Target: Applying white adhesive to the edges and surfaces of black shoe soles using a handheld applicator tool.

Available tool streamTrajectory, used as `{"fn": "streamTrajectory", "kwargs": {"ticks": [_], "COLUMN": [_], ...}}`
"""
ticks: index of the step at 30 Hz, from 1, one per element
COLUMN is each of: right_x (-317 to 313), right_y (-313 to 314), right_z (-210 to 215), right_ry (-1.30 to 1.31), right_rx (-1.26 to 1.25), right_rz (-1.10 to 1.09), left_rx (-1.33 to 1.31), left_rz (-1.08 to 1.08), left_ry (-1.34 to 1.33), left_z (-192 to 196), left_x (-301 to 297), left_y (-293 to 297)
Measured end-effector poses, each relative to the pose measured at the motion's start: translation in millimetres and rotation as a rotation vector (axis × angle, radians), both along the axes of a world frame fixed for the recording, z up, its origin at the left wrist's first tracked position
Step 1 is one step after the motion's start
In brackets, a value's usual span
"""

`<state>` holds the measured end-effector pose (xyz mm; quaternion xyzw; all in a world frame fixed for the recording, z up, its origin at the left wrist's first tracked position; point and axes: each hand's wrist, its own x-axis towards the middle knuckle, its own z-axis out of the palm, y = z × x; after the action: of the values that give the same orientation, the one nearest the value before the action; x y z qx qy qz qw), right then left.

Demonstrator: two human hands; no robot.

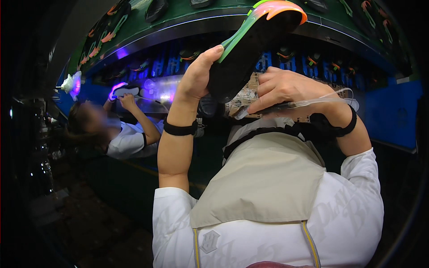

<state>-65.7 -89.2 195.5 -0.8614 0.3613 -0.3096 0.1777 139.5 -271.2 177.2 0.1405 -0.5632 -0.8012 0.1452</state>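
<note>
My left hand (199, 71) is closed on a shoe sole (243, 56) and holds it up, tilted, in front of me. The sole is mostly black, with a rim that fades from green to bright orange at its raised far end. Lower and to the right, my right hand (286, 91) is curled around a slim dark tool with a pale tip (241, 112). A clear thin tube (319, 100) runs from the tool past my right wrist. The tip is apart from the sole. Beneath the hand lies a brown, stained work surface (244, 94).
A green conveyor (187, 14) carrying several soles curves across the far side, above a row of blue racks (172, 62). At left a co-worker (127, 134) handles a white sole (124, 91) under violet light. A white lamp-like fixture (71, 85) and a blue panel (391, 116) flank the bench.
</note>
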Motion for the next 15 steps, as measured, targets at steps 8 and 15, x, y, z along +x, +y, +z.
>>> {"fn": "streamTrajectory", "kwargs": {"ticks": [8, 15], "right_x": [-5, -15], "right_y": [0, -2], "right_z": [-5, -23], "right_ry": [-0.009, -0.053], "right_rx": [0.090, 0.193], "right_rz": [-0.037, -0.109], "left_rx": [0.065, 0.298], "left_rz": [-0.047, 0.029], "left_ry": [-0.024, 0.071], "left_z": [-5, -37], "left_x": [-5, -4], "left_y": [-4, -1]}}
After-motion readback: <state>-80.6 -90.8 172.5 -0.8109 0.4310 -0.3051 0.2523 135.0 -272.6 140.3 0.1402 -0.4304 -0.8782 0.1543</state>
